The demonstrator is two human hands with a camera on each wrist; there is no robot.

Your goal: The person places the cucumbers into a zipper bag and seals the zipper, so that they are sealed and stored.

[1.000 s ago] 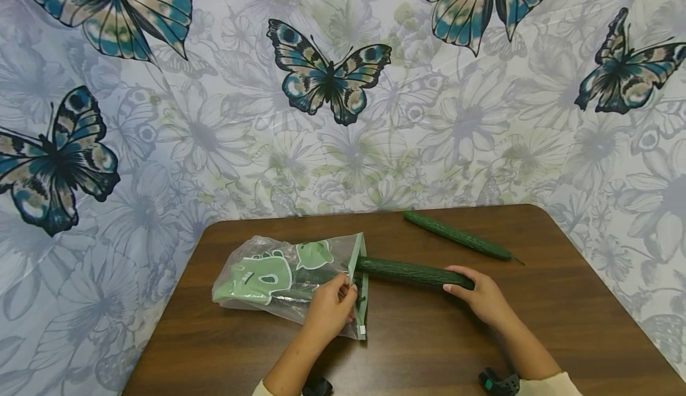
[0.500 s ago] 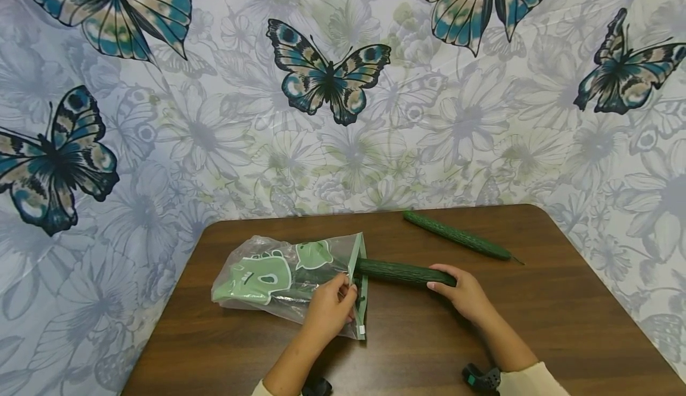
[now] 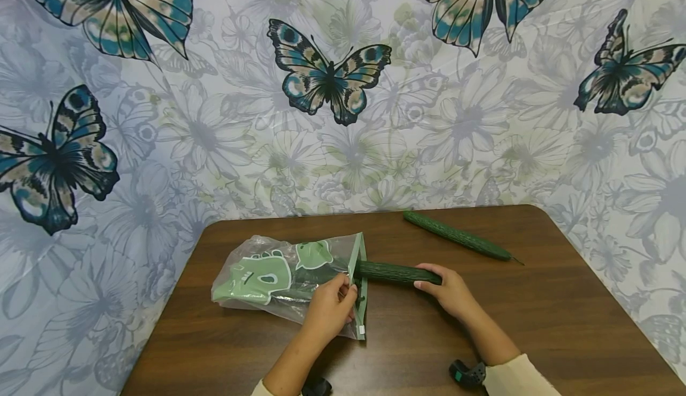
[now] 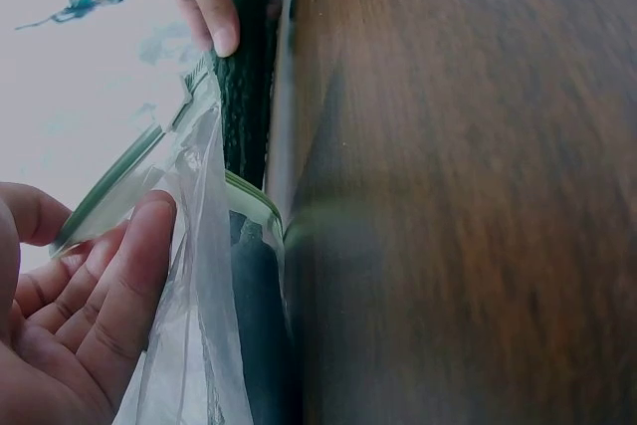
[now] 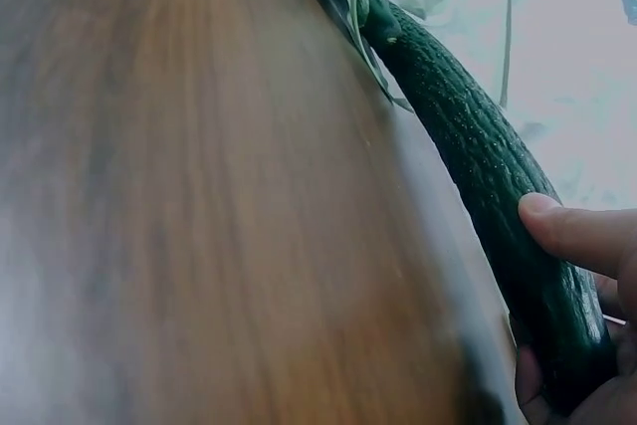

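Note:
A clear zip bag [image 3: 316, 253] with green printed shapes lies on its side, its mouth facing right. The left hand [image 3: 329, 309] pinches the near part of the bag's edge, also seen at the left hand [image 4: 90, 316] in the left wrist view. A cucumber [image 3: 396, 271] extends partly into the mouth. Its outer end is gripped by the right hand [image 3: 452, 292], thumb on one side and fingers on the other; the right wrist view shows the thumb on the cucumber [image 5: 478, 156]. Another cucumber [image 4: 257, 316] shows inside the bag in the left wrist view.
A separate cucumber [image 3: 458, 236] lies slantwise near the back of the brown wooden table [image 3: 536, 312], right of the bag. Behind the table's back edge hangs a cloth [image 3: 343, 164] printed with butterflies and flowers.
The right hand has moved left with the cucumber, and a shorter length of it now shows outside the bag. The left hand and the bag have stayed in place.

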